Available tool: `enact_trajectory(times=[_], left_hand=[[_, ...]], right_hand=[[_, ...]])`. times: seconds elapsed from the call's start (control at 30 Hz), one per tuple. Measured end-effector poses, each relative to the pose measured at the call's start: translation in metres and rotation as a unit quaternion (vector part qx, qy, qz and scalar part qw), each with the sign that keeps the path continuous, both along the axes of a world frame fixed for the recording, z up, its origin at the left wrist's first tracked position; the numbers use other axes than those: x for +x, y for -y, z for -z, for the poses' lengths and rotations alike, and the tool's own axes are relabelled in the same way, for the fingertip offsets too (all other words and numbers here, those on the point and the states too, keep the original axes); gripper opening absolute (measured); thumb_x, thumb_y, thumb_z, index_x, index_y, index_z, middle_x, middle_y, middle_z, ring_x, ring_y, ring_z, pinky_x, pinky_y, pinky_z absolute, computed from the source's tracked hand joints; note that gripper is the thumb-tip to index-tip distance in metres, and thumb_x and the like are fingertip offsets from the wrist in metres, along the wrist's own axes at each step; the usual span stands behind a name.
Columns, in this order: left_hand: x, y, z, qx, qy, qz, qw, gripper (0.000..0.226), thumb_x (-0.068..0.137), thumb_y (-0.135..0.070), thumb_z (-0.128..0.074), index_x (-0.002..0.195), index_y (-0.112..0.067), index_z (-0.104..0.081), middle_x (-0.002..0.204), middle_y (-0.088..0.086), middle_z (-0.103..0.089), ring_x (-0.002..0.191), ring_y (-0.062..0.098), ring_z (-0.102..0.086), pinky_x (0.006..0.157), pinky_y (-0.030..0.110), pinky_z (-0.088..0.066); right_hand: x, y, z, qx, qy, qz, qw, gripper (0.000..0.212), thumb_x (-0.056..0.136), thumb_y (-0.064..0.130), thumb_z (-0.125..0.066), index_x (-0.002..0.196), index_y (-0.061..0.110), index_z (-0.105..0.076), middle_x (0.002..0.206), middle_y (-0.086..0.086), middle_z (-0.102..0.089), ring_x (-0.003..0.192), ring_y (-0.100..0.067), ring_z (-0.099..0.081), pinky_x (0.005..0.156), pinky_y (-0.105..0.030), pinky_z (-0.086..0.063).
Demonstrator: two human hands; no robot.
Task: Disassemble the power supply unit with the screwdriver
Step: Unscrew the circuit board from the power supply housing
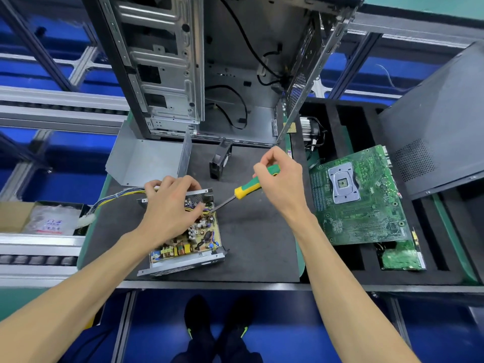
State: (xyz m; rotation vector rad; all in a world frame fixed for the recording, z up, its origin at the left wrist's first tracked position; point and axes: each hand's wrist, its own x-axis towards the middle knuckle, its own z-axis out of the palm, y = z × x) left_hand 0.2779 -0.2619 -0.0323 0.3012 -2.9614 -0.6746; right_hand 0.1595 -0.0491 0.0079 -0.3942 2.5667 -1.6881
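Note:
The power supply unit (188,247) lies on the black mat with its lid off, its circuit board and components exposed. My left hand (170,205) rests on its far end, fingers curled over the wires and the metal edge. My right hand (280,179) grips the green and yellow handle of the screwdriver (248,188). The shaft slants down to the left, and its tip sits at the unit's far right corner, beside my left fingers. A bundle of coloured cables (110,203) runs out of the unit to the left.
The removed metal cover (146,161) and a black fan (220,161) lie behind the unit. An open computer case (199,66) stands at the back. A green motherboard (358,197), a smaller board (400,258) and a cooler (310,129) lie on the right tray.

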Motion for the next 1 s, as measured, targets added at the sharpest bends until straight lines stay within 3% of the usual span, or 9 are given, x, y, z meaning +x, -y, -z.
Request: enact_trajectory(times=[0.23, 0.33, 0.43, 0.5, 0.83, 1.0], left_hand=[[0.002, 0.009, -0.007, 0.010, 0.009, 0.074, 0.997, 0.037, 0.086, -0.043, -0.066, 0.118, -0.041, -0.048, 0.114, -0.017, -0.053, 0.110, 0.010, -0.047, 0.102, 0.042, -0.019], [0.009, 0.010, -0.008, -0.041, -0.018, 0.127, 0.991, 0.021, 0.090, -0.045, -0.050, 0.109, -0.041, -0.059, 0.119, -0.012, -0.054, 0.112, 0.017, -0.052, 0.101, 0.048, -0.026], [0.013, 0.013, -0.004, -0.128, 0.002, 0.163, 0.978, 0.033, 0.096, -0.040, -0.040, 0.110, -0.045, -0.069, 0.125, -0.008, -0.060, 0.113, 0.023, -0.055, 0.098, 0.053, -0.032], [0.012, 0.014, -0.003, -0.167, 0.017, 0.174, 0.970, 0.039, 0.096, -0.036, -0.037, 0.114, -0.047, -0.070, 0.125, -0.006, -0.062, 0.113, 0.025, -0.055, 0.097, 0.055, -0.034], [0.008, 0.010, -0.003, -0.187, 0.021, 0.169, 0.967, 0.040, 0.091, -0.031, -0.035, 0.090, -0.045, -0.072, 0.120, -0.007, -0.061, 0.112, 0.025, -0.054, 0.102, 0.057, -0.028], [0.008, 0.012, -0.002, -0.213, 0.026, 0.175, 0.961, 0.040, 0.094, -0.031, -0.033, 0.108, -0.047, -0.068, 0.119, -0.005, -0.057, 0.107, 0.025, -0.055, 0.101, 0.057, -0.032]], right_hand=[[0.005, 0.005, -0.005, 0.022, -0.067, 0.011, 0.997, 0.012, 0.079, 0.022, -0.059, 0.073, 0.015, -0.052, 0.062, -0.004, -0.057, 0.060, -0.028, -0.061, 0.059, -0.042, -0.047], [0.007, 0.006, -0.004, 0.033, -0.082, 0.016, 0.996, 0.013, 0.080, 0.021, -0.060, 0.075, 0.012, -0.052, 0.060, -0.002, -0.055, 0.053, -0.020, -0.049, 0.055, -0.035, -0.041], [0.007, 0.008, -0.003, 0.039, -0.099, 0.014, 0.994, 0.013, 0.080, 0.021, -0.061, 0.076, 0.012, -0.053, 0.060, 0.003, -0.052, 0.054, -0.014, -0.043, 0.054, -0.031, -0.038], [0.007, 0.010, -0.003, 0.047, -0.112, 0.009, 0.993, 0.012, 0.081, 0.021, -0.062, 0.077, 0.014, -0.053, 0.060, 0.002, -0.053, 0.055, -0.017, -0.045, 0.054, -0.033, -0.039], [0.011, 0.017, 0.002, 0.085, -0.144, -0.040, 0.985, 0.015, 0.081, 0.016, -0.065, 0.077, 0.018, -0.051, 0.057, 0.012, -0.043, 0.053, -0.013, -0.040, 0.053, -0.024, -0.029], [0.008, 0.019, -0.002, 0.084, -0.154, -0.029, 0.984, 0.018, 0.079, 0.016, -0.064, 0.074, 0.021, -0.047, 0.055, 0.012, -0.042, 0.053, -0.015, -0.041, 0.053, -0.026, -0.031]])
